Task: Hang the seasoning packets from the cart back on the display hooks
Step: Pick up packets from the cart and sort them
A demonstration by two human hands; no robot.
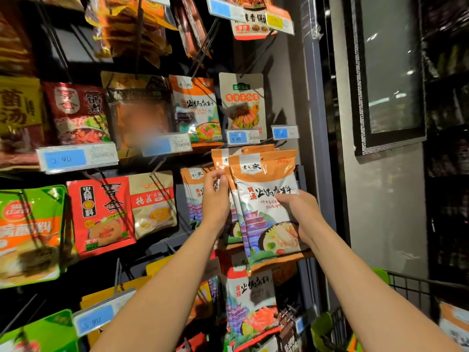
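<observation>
Both my hands hold a small stack of orange-and-white seasoning packets (264, 199) up against the display, just below the blue price tag (242, 137). My left hand (215, 199) pinches the stack's left edge near the top. My right hand (300, 214) grips the front packet's right side, thumb across its face. More packets of the same kind (194, 191) hang on a hook just left of the stack. The hook behind the stack is hidden by the packets. The cart (406, 288) shows at the lower right, with a packet (454, 323) in it.
Rows of other seasoning packets hang on black hooks to the left and above, such as a red packet (101, 214) and a green one (30, 235). Another orange-and-white packet (251, 311) hangs below the stack. A grey pillar (314, 123) bounds the display on the right.
</observation>
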